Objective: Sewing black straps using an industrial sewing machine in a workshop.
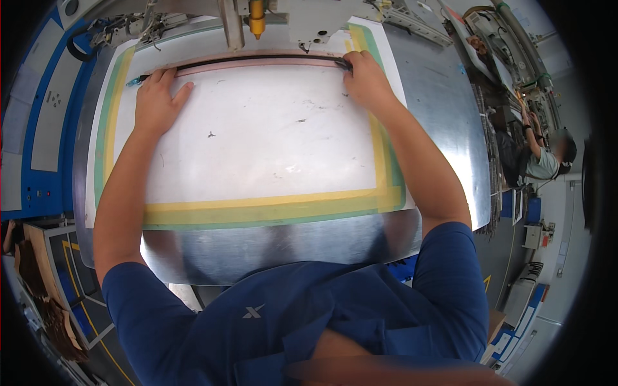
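Observation:
A long thin black strip stretches across the far part of a white sheet, over a pinkish band. My left hand lies palm down at the strip's left end, fingers stretched onto it and thumb spread away. A small teal piece pokes out past those fingertips. At the other end, my right hand has its fingers closed around the strip's tip; the fingertips are partly hidden.
Yellow and green tape borders the sheet on a shiny metal table. Just beyond the strip hangs a machine head with a yellow nozzle. A blue cabinet stands left. A person works at far right.

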The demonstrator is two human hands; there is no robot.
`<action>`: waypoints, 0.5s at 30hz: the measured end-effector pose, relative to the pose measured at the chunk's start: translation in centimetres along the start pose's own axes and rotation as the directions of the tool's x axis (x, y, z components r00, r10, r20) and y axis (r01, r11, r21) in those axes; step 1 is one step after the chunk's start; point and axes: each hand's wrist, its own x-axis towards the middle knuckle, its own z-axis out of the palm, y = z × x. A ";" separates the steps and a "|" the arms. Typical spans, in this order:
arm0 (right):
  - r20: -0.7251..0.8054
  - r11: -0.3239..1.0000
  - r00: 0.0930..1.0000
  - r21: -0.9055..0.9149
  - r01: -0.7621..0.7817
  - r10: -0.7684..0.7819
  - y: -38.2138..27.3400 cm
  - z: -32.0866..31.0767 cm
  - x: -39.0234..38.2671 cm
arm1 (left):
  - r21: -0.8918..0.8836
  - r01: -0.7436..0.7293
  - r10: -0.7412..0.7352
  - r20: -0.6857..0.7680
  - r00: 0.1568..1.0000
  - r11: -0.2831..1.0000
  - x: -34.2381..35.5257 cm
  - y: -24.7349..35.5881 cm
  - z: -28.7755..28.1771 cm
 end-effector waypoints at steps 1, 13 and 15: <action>-0.046 1.000 0.999 -0.010 0.015 -0.016 0.0 0.3 0.1 | -0.004 -0.006 0.006 0.004 1.000 1.000 0.0 0.0 0.0; -0.221 0.996 0.972 0.052 -0.073 0.083 0.1 1.1 0.5 | -0.014 0.093 -0.094 -0.027 0.995 0.996 0.2 -0.5 -0.1; -0.208 1.000 0.978 0.016 -0.013 0.016 -0.1 1.4 0.0 | -0.007 0.085 -0.085 -0.025 0.996 0.996 0.2 -0.3 -0.2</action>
